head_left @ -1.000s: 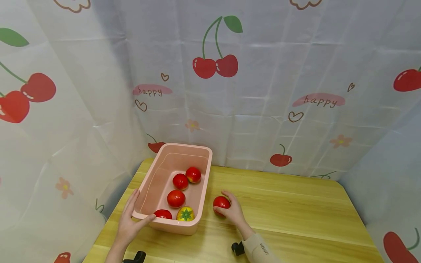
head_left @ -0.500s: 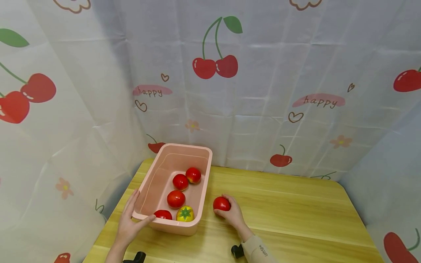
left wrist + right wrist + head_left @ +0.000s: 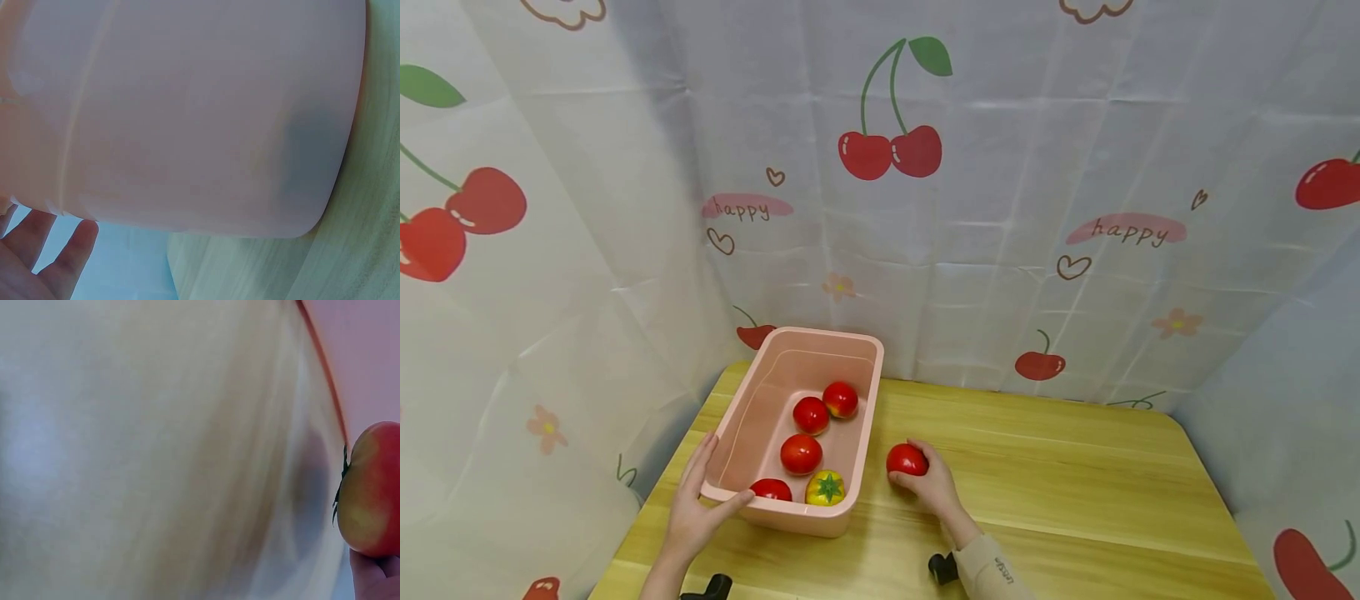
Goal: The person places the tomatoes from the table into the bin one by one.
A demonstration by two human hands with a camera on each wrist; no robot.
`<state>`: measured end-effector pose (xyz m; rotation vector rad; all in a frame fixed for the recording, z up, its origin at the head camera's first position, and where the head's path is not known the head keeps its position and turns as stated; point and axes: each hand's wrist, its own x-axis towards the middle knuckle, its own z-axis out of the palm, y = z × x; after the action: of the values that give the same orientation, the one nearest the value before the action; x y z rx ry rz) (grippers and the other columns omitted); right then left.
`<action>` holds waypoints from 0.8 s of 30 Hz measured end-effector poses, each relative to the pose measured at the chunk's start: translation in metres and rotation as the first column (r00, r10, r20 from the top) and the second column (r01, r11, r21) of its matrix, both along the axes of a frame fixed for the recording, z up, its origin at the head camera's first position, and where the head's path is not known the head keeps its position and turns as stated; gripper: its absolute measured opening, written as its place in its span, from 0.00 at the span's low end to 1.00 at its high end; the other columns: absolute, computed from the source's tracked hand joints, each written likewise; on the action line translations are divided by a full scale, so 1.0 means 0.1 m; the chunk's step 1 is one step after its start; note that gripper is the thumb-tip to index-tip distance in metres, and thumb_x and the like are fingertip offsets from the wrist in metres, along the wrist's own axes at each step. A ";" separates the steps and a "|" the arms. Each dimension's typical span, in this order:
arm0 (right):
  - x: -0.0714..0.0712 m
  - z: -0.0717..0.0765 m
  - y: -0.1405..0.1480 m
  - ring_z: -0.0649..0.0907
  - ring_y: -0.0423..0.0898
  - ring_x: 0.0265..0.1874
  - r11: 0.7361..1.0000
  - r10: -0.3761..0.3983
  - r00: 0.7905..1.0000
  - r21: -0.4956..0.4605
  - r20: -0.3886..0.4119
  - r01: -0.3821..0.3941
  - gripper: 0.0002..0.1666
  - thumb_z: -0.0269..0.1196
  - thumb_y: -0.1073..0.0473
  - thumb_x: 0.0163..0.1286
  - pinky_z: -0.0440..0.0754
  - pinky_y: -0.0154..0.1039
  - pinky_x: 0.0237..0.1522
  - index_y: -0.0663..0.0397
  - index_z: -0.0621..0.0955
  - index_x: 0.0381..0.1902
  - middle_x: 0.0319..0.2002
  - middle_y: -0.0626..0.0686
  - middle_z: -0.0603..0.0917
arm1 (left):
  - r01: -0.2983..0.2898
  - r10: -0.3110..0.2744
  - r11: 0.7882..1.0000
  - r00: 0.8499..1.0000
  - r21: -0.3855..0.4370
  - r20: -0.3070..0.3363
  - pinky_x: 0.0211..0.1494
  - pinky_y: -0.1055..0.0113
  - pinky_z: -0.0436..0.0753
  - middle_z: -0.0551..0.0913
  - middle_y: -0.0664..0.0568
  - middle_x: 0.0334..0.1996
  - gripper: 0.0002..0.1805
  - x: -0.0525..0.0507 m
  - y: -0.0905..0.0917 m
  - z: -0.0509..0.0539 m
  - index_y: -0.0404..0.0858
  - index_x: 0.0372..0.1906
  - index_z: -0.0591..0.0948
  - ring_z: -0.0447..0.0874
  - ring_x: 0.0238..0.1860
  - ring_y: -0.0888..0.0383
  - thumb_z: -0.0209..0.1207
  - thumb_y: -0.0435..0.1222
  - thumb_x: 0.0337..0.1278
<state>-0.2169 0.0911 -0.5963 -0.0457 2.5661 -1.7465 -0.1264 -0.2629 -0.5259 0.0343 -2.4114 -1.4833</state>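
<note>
A pink plastic bin (image 3: 797, 518) stands on the wooden table with several red tomatoes inside, among them one (image 3: 801, 454) near the middle. Another tomato (image 3: 825, 488) in the near right corner turns its yellow top and green calyx upward. My left hand (image 3: 692, 508) holds the bin's near left corner, thumb on the near rim, fingers along the left side. To the right of the bin, my right hand (image 3: 934, 485) grips a tomato (image 3: 906, 460) between thumb and fingers. In the right wrist view this tomato (image 3: 375, 494) appears raised off the table, calyx facing sideways.
The light wooden table (image 3: 1075, 475) extends to the right of the bin. White curtains (image 3: 970, 275) printed with cherries surround its back and sides. A black fitting (image 3: 943, 569) sits by the right sleeve, and another black piece (image 3: 709, 587) by the left wrist.
My right hand has closed round the tomato beside the bin and raised it slightly. The yellow-topped tomato in the bin has shifted a little to the right. My left hand stays put.
</note>
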 end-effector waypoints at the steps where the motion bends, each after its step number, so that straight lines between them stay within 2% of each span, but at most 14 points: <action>1: 0.00 0.02 0.00 0.72 0.62 0.54 1.000 0.002 1.000 -0.002 -0.003 -0.002 0.40 0.74 0.57 0.50 0.72 0.62 0.52 0.57 0.72 0.60 0.58 0.63 0.72 | 0.000 0.000 1.000 1.000 0.000 -0.002 0.64 0.34 0.53 0.53 0.50 0.72 0.53 0.00 0.00 0.00 0.50 0.72 0.59 0.45 0.71 0.49 0.74 0.36 0.37; 10: -0.01 0.21 -0.01 0.73 0.62 0.53 1.000 0.019 0.999 -0.007 -0.038 -0.019 0.39 0.74 0.56 0.50 0.74 0.60 0.51 0.55 0.73 0.60 0.58 0.62 0.73 | 0.008 -0.008 1.000 1.000 0.013 -0.017 0.64 0.35 0.53 0.53 0.52 0.72 0.53 0.00 0.00 0.01 0.49 0.72 0.59 0.45 0.71 0.51 0.74 0.34 0.37; 24: -0.01 0.58 -0.04 0.73 0.61 0.54 0.999 0.038 0.996 -0.028 -0.084 -0.041 0.38 0.73 0.56 0.51 0.76 0.59 0.50 0.56 0.73 0.60 0.58 0.60 0.73 | 0.013 -0.012 1.000 1.000 0.027 -0.014 0.64 0.34 0.51 0.53 0.52 0.72 0.52 0.00 0.00 0.01 0.48 0.72 0.59 0.44 0.72 0.51 0.74 0.34 0.37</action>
<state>-0.2183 0.0874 -0.5381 -0.1725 2.5766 -1.8066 -0.1261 -0.2632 -0.5250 0.0152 -2.3847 -1.5174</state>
